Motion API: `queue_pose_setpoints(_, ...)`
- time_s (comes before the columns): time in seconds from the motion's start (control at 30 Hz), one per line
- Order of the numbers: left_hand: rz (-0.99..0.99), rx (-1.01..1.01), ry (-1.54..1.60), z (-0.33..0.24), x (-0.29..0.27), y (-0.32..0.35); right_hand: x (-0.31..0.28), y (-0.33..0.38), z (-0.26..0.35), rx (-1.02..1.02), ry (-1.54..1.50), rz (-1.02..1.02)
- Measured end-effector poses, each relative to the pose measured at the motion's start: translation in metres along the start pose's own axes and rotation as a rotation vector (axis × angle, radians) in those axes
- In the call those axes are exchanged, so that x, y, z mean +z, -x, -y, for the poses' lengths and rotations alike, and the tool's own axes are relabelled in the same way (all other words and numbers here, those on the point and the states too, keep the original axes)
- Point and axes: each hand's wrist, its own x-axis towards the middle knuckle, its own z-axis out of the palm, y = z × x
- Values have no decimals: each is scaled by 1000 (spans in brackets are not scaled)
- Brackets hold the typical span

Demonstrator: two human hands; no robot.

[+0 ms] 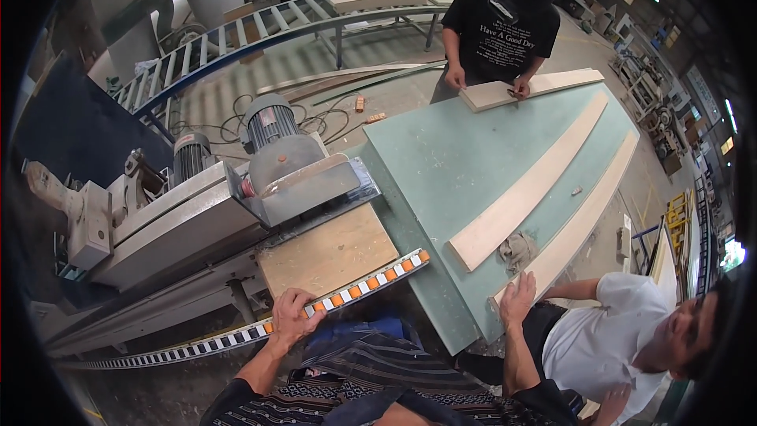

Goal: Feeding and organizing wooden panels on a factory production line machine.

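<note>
My left hand (290, 317) is closed around a long flexible strip (371, 280) set with orange and white rollers, which runs from lower left up to the corner of a plywood platform (327, 251). My right hand (516, 297) lies flat, fingers apart, on the near end of a long curved wooden board (587, 209) at the edge of a green table (438, 166). A second curved board (528, 189) lies beside it. A grey rag (516, 249) sits between the two board ends.
A seated person in a white shirt (607, 331) is at my right, one arm stretched toward the board. At the table's far end a person in black (497, 31) holds another board (528, 87). A grey machine with two motors (268, 130) stands left; a curved roller conveyor (236, 31) lies behind.
</note>
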Motion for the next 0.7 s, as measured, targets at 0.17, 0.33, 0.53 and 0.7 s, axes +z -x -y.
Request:
queue_pose_setpoints(0.17,27,2,-2,-1,-2,-2,0,2,-3,13,2,2)
queue_pose_setpoints(0.33,4,-17,-12,-2,-3,-1,-1,-1,4,43,-21,22)
queue_pose_setpoints(0.53,0,-22,3,0,3,-4,-1,-2,2,33,15,23)
queue_pose_setpoints(0.7,10,-27,15,-3,1,-7,-5,-5,9,37,5,9)
